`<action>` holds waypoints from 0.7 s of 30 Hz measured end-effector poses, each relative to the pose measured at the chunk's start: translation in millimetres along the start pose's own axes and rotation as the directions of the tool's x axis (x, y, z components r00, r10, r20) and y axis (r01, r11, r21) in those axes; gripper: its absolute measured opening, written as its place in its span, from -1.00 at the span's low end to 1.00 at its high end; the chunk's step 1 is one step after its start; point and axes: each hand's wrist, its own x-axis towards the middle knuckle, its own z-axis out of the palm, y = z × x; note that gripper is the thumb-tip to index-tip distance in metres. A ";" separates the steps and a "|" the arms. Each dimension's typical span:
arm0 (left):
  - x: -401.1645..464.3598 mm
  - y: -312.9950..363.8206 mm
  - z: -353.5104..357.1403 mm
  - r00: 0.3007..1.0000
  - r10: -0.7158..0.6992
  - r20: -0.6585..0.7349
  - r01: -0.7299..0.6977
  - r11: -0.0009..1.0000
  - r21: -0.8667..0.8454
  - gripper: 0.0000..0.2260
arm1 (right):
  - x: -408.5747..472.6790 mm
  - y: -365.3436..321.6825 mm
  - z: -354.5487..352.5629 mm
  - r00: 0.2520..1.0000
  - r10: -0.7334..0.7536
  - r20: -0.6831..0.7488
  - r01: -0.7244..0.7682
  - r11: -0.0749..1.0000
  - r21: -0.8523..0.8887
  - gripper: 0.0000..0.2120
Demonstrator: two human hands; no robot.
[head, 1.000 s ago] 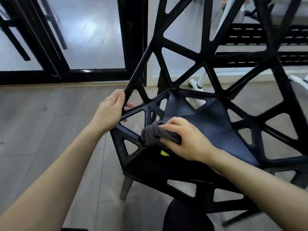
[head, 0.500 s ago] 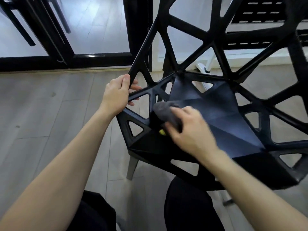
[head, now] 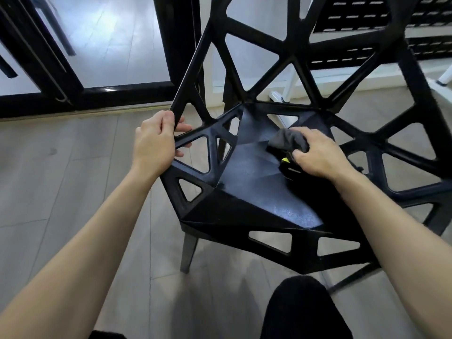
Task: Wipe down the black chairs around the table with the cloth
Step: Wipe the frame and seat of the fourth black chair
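Note:
A black chair point(head: 256, 192) with an angular seat and a lattice of triangular cut-outs fills the middle of the head view. My left hand point(head: 154, 145) grips the strut at the seat's left rim. My right hand point(head: 318, 155) presses a bunched grey cloth point(head: 288, 140) onto the rear right part of the seat pan. A small yellow tag point(head: 285, 160) shows under my right thumb. Most of the cloth is hidden beneath my fingers.
Grey wood-look floor point(head: 61, 192) spreads left and below. A black-framed glass door point(head: 80, 89) stands at the back left. A black slatted piece point(head: 367, 15) and white frame legs point(head: 288, 89) lie behind the chair back. My dark-clothed knee point(head: 300, 309) is at the bottom.
My right hand has slid the cloth from the seat's left front edge rightward and back across the seat pan. My left hand keeps its grip on the left strut.

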 end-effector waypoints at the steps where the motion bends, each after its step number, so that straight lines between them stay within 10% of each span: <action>1: 2.4 -0.7 0.9 1.000 0.008 0.000 -0.008 1.000 -0.006 -0.65 | 3.3 2.1 1.7 1.000 -0.023 -0.013 0.022 0.999 -0.025 -0.41; 5: 3.1 -1.7 3.7 1.000 0.009 -0.018 -0.010 0.998 -0.054 -0.65 | -14.8 -12.2 8.6 0.995 0.059 -0.077 -0.073 0.981 -0.182 -0.55; 10: 5.3 -0.3 2.6 1.000 -0.007 -0.025 0.003 0.985 -0.174 -0.61 | -132.6 -90.6 32.9 0.883 -0.464 -0.064 0.466 0.884 0.026 -0.60; 13: -9.0 -1.9 -3.4 0.994 0.112 -0.011 -0.111 0.993 0.041 -0.69 | -177.3 -106.3 26.9 0.779 -0.620 0.098 0.600 0.781 0.173 -0.53; 17: -34.7 2.6 -14.7 0.838 0.536 -0.103 -0.469 0.804 0.366 -0.70 | -148.4 -99.2 9.5 0.958 -0.251 -0.139 0.287 0.811 0.510 -0.72; 21: -49.4 40.2 -13.2 0.798 0.488 0.355 -0.506 0.861 -0.046 -0.57 | -109.5 -88.8 -2.0 0.995 0.047 -0.085 0.054 0.450 0.891 -0.82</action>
